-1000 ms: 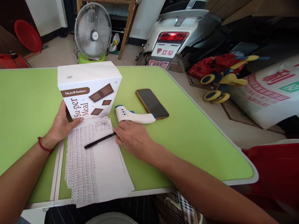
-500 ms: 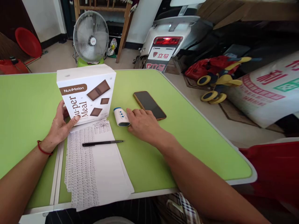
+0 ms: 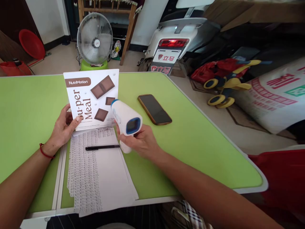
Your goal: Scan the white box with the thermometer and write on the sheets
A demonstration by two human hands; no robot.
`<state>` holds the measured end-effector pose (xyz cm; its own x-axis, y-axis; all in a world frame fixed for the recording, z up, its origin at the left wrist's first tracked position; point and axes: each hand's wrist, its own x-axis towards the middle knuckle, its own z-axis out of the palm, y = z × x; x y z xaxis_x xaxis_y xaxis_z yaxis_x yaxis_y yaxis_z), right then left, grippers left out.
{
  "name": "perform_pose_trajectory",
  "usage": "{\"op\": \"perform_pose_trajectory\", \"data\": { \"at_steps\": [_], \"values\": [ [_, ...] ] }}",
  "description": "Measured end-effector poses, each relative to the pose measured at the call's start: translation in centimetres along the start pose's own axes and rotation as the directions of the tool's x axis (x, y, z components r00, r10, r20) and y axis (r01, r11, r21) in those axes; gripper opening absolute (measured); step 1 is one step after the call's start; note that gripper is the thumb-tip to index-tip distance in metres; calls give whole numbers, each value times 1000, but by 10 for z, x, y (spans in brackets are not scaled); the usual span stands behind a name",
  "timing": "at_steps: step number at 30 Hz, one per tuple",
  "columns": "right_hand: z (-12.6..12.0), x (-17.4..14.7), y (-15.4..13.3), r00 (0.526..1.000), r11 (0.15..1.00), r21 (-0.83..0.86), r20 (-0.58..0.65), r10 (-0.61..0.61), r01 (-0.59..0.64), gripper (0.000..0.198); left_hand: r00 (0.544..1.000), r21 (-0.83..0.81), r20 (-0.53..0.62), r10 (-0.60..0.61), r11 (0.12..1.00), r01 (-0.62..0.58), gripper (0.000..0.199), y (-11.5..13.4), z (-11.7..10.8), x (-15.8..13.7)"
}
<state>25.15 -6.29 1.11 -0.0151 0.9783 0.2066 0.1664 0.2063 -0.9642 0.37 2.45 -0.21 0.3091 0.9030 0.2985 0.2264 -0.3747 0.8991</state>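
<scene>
Pick-up looks done: the thermometer (image 3: pixel 125 113) is hovering beside the box (image 3: pixel 95 106).
The right hand (image 3: pixel 143 141) is gripping its handle; the left hand (image 3: pixel 62 130) is clasping the box's lower left edge, beyond the papers (image 3: pixel 111 181); pen (image 3: pixel 102 147) and phone (image 3: pixel 154 109) are lying unheld.

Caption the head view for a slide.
Left hand holds a box; right hand grips a thermometer; pen lies on paper.

From here I count two hands (image 3: pixel 61 129) (image 3: pixel 140 140), one box (image 3: pixel 94 101), one thermometer (image 3: pixel 125 116), one pen (image 3: pixel 102 147), one phone (image 3: pixel 154 109), one fan (image 3: pixel 95 38).
</scene>
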Motion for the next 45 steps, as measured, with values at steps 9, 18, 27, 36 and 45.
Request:
{"op": "perform_pose_trajectory", "data": {
  "at_steps": [9, 18, 27, 36, 45],
  "values": [
    [5, -2, -13, 951, 956, 65, 144, 275, -286, 18, 1000, -1, 27, -11, 1000, 11, 61, -1, 2, 0],
    [15, -3, -12, 920, 903, 211, 208, 332, -374, 25, 996, -7, 16, -92, 996, 92, 79, -4, 1, 1],
    [17, -5, -4, 936, 920, 203, 181, 301, -335, 28, 998, 21, 8, -57, 998, 56, 75, -5, 0, 1],
    [17, -5, -3, 925, 918, 169, 195, 326, -359, 31, 997, 14, 19, -77, 997, 77, 76, -3, 1, 0],
    [16, -4, -2, 930, 917, 187, 183, 319, -352, 32, 996, 11, 16, -93, 996, 93, 76, 1, 1, 1]
  ]
}}
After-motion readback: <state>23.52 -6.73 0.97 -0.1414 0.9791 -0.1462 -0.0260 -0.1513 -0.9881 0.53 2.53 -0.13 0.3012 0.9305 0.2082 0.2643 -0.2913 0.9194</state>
